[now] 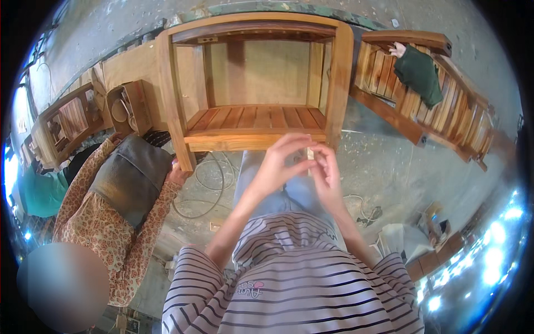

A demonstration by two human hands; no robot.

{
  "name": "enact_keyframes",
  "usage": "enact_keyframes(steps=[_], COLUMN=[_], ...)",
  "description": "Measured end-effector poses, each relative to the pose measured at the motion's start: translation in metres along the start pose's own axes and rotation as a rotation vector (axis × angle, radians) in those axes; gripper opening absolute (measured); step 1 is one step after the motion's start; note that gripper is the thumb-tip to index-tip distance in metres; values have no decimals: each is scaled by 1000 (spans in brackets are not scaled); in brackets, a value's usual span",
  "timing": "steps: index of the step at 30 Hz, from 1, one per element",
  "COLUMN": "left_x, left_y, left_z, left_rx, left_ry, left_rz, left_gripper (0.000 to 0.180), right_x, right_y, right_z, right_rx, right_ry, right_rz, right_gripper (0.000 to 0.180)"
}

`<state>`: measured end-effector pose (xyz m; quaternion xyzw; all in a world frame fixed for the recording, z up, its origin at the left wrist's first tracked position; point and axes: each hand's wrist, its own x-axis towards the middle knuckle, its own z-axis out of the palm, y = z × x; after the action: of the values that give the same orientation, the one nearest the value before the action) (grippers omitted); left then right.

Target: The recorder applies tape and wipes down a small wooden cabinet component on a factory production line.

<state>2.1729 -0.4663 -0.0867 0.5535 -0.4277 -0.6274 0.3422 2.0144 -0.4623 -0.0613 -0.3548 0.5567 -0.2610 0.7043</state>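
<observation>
My left hand (281,162) and my right hand (327,173) meet in front of my waist. Between their fingertips is a small pale piece (310,154), too small to name. The fingers of both hands are bent into a pinch around it. Just beyond them stands a wooden frame (253,140) with square legs and a lower shelf of slats (256,117). Neither hand visibly grips the frame; its front rail lies right behind my fingertips.
On my left a person in a patterned top (125,222) has one hand at the frame's leg (188,158). Slatted wooden furniture (439,125) lies to the right, with another person's green sleeve (417,75) over it. A cable (222,186) loops on the floor. A cardboard box (135,106) sits left.
</observation>
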Motion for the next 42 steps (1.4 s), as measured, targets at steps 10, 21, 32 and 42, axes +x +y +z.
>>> enact_keyframes(steps=[10, 21, 32, 42], left_x=[-31, -7, 117, 219], left_y=[-11, -14, -40, -126], left_z=[41, 51, -34, -139], left_rx=[323, 153, -138, 355], left_ry=[160, 321, 1160, 1286], left_rz=[162, 50, 163, 51], left_gripper=[13, 12, 14, 29], right_x=[-30, 3, 39, 47], right_y=[11, 21, 5, -7], right_z=[-23, -34, -13, -51], right_rx=[7, -427, -423, -264], right_ry=[-5, 104, 296, 254], right_rz=[135, -40, -326, -194], right_gripper=[33, 6, 2, 4])
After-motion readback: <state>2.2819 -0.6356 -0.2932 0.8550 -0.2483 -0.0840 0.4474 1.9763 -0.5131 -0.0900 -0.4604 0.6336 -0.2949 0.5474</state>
